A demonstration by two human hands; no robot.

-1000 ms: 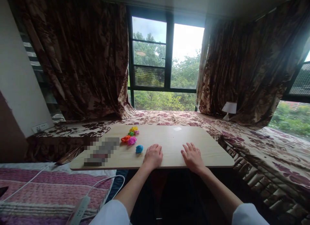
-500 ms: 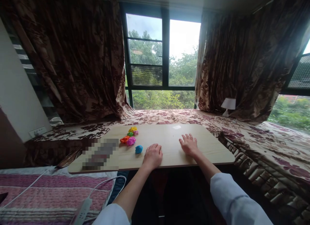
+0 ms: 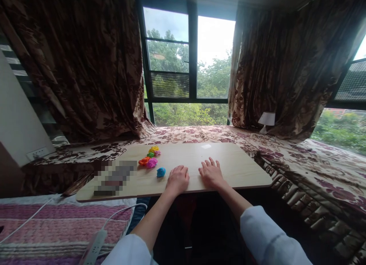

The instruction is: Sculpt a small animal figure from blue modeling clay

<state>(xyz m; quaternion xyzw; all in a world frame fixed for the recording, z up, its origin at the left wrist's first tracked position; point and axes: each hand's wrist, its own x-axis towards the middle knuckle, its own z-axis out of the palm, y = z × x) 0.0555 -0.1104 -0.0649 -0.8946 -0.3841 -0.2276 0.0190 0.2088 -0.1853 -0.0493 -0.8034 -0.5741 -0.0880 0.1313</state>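
Note:
My left hand (image 3: 177,179) rests on the light wooden table (image 3: 240,168) near its front edge, fingers curled under loosely, holding nothing I can see. A small blue clay lump (image 3: 161,172) lies just to its left, not touched. My right hand (image 3: 211,173) lies flat on the table beside the left one, fingers stretched out and apart. Further back on the left lie a magenta lump (image 3: 151,163), an orange lump (image 3: 143,161), a green lump (image 3: 150,155) and a yellow lump (image 3: 153,149).
A blurred-out flat object (image 3: 114,177) lies on the table's left part. A power strip with white cable (image 3: 94,248) rests on the pink striped blanket (image 3: 42,227) at lower left. A small white lamp (image 3: 266,120) stands on the patterned window ledge, with curtains behind.
My right hand slid left across the table and now lies close beside the left hand. The left hand stayed put. The view shifted slightly.

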